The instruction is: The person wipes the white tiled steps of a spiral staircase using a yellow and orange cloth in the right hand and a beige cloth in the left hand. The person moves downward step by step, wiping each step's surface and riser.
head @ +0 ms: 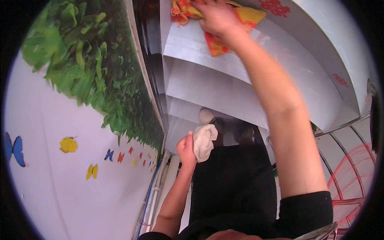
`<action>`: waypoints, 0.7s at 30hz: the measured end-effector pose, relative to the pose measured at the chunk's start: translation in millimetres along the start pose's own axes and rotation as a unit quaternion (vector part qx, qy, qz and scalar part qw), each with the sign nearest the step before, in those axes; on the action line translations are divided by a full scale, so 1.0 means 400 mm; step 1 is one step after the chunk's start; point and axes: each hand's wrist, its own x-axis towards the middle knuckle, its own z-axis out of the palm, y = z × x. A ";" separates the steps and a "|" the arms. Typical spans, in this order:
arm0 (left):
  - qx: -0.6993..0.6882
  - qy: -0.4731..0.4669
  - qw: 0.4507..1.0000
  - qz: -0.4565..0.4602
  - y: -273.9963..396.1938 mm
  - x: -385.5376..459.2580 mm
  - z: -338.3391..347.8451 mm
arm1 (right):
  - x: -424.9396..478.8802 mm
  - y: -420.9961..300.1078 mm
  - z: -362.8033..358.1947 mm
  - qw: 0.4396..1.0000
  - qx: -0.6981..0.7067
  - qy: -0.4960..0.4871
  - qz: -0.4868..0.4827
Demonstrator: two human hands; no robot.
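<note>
At the top of the view my right hand (pixel 220 19) presses a red and yellow cloth (pixel 219 45) against the tread of a pale curved stair (pixel 192 45). Part of the cloth bunches up beyond my fingers at the left, and a corner spreads out at the right. My left hand (pixel 186 149) is closed around a crumpled off-white cloth (pixel 205 142), held in front of my body above the lower steps. The thumb points up along the cloth's side; the other fingers are mostly hidden.
To the left, a wall bears painted green leaves (pixel 99 60) and butterflies (pixel 92 171). Pipes (pixel 153 195) run along its base. A metal railing (pixel 342 150) with red netting stands at the right. Red patterns (pixel 274 7) mark the upper riser. A shoe (pixel 207 115) shows on a lower step.
</note>
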 end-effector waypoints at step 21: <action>-0.008 -0.012 1.000 0.024 -0.003 -0.054 0.048 | -0.438 0.171 -0.196 0.952 -0.184 0.013 0.245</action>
